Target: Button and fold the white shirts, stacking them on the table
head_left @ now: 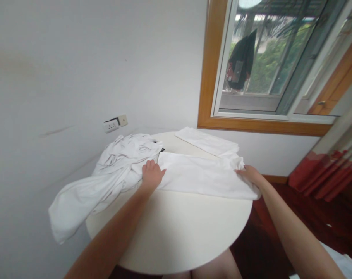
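Note:
A long folded white cloth (pixel 196 172), perhaps a garment, lies flat across the round table (pixel 190 228). My left hand (pixel 152 174) rests at its left end, palm down, with the thumb apart from the fingers. At the other end, my right hand (pixel 249 174) pinches the bunched corner, and part of the cloth there hangs past the table edge. To the left of my left hand is a rumpled heap of white fabric (pixel 117 164), one part drooping over the side. Behind the long cloth lies another flat, folded white cloth (pixel 207 140).
The table stands against a white wall (pixel 77 58) with a socket (pixel 111 125). A wood-framed window (pixel 203 77) is at the back right. A red and cream curtain (pixel 318 170) hangs on the right above a dark red floor (pixel 303 205). White fabric (pixel 345 263) shows at lower right.

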A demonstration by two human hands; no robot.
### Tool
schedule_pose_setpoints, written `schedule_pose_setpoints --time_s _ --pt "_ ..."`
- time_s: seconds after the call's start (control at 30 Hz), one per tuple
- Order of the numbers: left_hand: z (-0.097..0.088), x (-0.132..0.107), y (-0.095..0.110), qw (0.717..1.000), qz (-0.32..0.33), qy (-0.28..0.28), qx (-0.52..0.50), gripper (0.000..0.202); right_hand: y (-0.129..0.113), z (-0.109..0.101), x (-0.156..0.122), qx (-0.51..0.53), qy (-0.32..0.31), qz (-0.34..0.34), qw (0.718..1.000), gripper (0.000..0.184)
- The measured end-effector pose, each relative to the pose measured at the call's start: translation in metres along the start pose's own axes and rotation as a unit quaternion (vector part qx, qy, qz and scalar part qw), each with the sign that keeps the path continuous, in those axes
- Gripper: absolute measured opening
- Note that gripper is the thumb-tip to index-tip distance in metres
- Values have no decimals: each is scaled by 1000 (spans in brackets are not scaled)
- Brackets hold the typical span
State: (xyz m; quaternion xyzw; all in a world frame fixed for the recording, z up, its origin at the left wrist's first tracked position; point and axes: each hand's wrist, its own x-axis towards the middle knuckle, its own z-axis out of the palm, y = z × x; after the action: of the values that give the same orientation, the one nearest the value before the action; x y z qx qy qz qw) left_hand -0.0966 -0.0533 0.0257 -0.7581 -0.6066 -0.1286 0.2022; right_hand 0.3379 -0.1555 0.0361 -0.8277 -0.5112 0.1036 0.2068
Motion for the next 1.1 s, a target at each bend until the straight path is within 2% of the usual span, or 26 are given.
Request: schedule_pose_setpoints --time_s 0.07,0.17,0.27,0.43,0.5,0.57,0.63,0.73,0.8,0.87,0.93,0.97,1.0,1.03,1.1 --pt "0 0 -1 1000 10 11 -7 45 7 -4 -5 63 0 -59 996 41" --pt "-2 3 -1 999 21 7 -41 46 20 -12 -18 187 15 -125 974 44" --pt "-4 8 1 997 35 -17 -68 46 29 -21 -34 263 51 -108 957 50" --pt "-5 9 13 988 79 -78 -104 42 40 -30 -56 257 136 -98 952 46" --pt "-9 6 17 981 103 -101 -131 38 47 -32 -63 282 135 -87 946 45" --pt "-16 4 21 966 114 -137 -188 33 53 -37 -71 334 104 -54 935 47" --pt "-25 2 23 936 107 -180 -284 30 58 -44 -80 388 62 3 919 49" --pt "-40 -1 24 860 71 -238 -447 34 60 -60 -92 438 28 83 894 47" --pt "-49 -5 24 786 23 -315 -532 42 57 -72 -96 459 24 112 881 45" --pt "-57 -8 24 696 -19 -411 -589 51 53 -84 -95 474 26 128 871 42" --pt "-64 -5 25 621 -33 -471 -625 59 49 -97 -86 481 28 133 866 38" --pt "-67 0 26 603 -29 -481 -636 62 46 -104 -79 479 30 134 867 38" --pt "-70 8 27 599 -20 -479 -641 64 44 -111 -71 474 32 135 870 38" --pt "-74 21 29 604 -4 -470 -644 65 41 -119 -60 468 34 134 873 38" --pt "-81 61 33 640 36 -430 -636 66 34 -131 -35 458 51 120 879 40"
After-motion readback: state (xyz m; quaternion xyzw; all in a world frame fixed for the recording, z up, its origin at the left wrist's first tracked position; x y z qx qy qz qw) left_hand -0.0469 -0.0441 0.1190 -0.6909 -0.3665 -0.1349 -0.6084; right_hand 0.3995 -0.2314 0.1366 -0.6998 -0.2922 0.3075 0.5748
